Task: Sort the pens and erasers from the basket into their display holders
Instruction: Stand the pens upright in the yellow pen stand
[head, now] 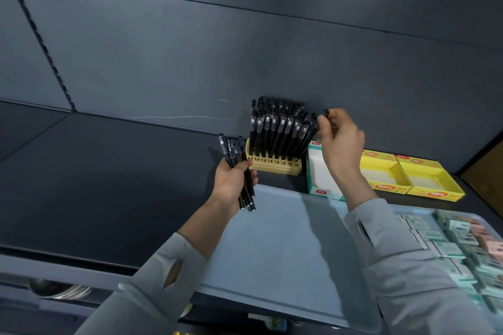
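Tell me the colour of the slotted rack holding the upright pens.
Pale yellow rack, seen best in the head view; its pens are black.

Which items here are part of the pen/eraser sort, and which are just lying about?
In the job:
left hand gripping pen bundle
right hand pinching one pen
pen holder, nearly full
basket
erasers
teal box
yellow boxes

Lying about:
metal object, lower left
shelf
back panel
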### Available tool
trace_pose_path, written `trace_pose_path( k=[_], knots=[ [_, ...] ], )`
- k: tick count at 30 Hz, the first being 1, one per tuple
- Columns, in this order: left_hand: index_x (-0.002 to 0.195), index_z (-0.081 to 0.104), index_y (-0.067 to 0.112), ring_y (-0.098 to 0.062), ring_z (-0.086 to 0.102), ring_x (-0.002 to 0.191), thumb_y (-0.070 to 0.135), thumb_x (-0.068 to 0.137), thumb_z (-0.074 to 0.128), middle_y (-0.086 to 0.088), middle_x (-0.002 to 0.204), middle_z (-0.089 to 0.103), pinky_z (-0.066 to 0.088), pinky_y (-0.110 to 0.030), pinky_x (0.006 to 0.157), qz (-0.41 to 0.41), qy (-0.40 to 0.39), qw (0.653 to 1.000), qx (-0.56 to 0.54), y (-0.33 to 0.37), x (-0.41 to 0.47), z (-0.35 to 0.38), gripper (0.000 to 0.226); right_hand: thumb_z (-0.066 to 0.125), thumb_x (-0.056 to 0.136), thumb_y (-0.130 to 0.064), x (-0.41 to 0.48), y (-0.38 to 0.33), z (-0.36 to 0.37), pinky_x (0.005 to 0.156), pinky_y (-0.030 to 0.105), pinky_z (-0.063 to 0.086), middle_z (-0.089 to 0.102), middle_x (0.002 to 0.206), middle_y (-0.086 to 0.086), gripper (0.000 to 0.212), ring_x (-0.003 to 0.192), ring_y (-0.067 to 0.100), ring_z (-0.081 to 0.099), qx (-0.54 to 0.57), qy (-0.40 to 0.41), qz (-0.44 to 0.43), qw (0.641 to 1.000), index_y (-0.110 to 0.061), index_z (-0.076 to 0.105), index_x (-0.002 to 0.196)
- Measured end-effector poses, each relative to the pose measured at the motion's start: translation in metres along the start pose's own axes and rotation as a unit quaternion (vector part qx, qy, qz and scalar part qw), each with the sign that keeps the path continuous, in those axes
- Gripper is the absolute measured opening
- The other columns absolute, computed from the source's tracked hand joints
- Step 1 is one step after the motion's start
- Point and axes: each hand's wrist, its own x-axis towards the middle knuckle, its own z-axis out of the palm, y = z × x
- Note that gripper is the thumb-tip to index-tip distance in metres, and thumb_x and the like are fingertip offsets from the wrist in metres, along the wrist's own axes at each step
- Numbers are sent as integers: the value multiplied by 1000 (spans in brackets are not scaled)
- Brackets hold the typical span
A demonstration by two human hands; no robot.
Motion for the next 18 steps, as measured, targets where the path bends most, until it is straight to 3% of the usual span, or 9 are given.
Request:
trace_pose_path(
  k=[5, 9, 15, 18],
  knots=[
    [108, 59, 4, -20, 69, 86, 5, 97, 55, -9, 98, 67, 58, -31, 77, 25, -9, 999, -44, 3, -1, -3, 12, 57, 97, -28, -12, 12, 16, 69, 44, 55, 73, 84, 8, 17, 73, 35, 70, -7, -43, -13, 999, -12, 61, 103],
    [111, 62, 2, -21, 71, 90, 4, 97, 55, -10, 98, 71, 58, -32, 81, 46, -25, 998, -36, 4, -2, -6, 16, 58, 97, -26, -12, 16, 19, 70, 44, 55, 73, 85, 9, 17, 74, 33, 68, -6, -36, -4, 999, -11, 63, 102],
    [106, 63, 6, -22, 72, 92, 5, 98, 53, -8, 95, 74, 58, -30, 80, 73, -64, 995, -22, 6, -4, -7, 13, 63, 93, -30, -22, -4, 20, 71, 36, 47, 62, 87, 0, 13, 76, 18, 58, 32, 39, -41, 998, -18, 57, 97],
    [105, 63, 7, -21, 72, 90, 6, 97, 54, -7, 92, 75, 58, -32, 82, 82, -74, 994, -9, 5, -4, -6, 12, 62, 94, -32, -33, -25, 29, 71, 32, 44, 63, 85, -1, 15, 76, 14, 56, 42, -31, -94, 994, -18, 64, 87]
  ],
)
